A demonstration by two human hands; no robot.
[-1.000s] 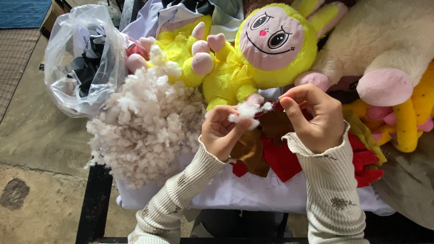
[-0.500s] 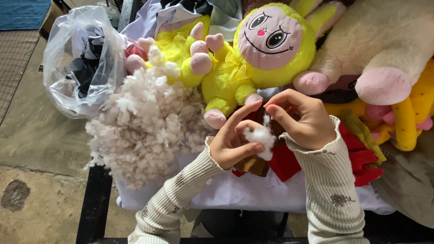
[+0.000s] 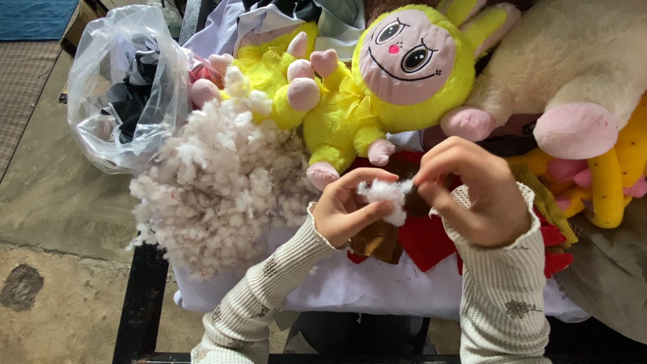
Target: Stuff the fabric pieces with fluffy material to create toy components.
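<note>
Landmark: the yellow plush doll [image 3: 397,81] with the round pink face is taken as the reference; it lies face up, its head toward the top of the view.

Tuft: a small tuft of white stuffing [image 3: 385,195] is held just below the doll's feet, over a flat brown and red fabric piece [image 3: 411,236].

Tuft axis: the long axis is seen to run roughly left to right, with a thin wisp pulled out toward the right hand; the bulk sits at the left end.

Left hand: the left hand [image 3: 344,212] is closed on the tuft, pinched between thumb and forefinger, below and slightly left of the doll's foot.

Right hand: the right hand [image 3: 472,195] is pinched on the tuft's right end with its fingertips, below and right of the doll's body.

Sleeves: both forearms are covered by cream ribbed sleeves [image 3: 505,303].

Stuffing pile: a large heap of white stuffing [image 3: 216,182] is found left of the doll, touching its lower side.

Bag: a clear plastic bag [image 3: 125,87] with dark contents lies well to the left of the doll, beyond the heap.

Other toys: a cream and pink plush toy [image 3: 573,87] is placed right of the doll, touching it.

Support: a white cloth [image 3: 364,286] over a black frame [image 3: 138,303] is seen below the doll.
</note>
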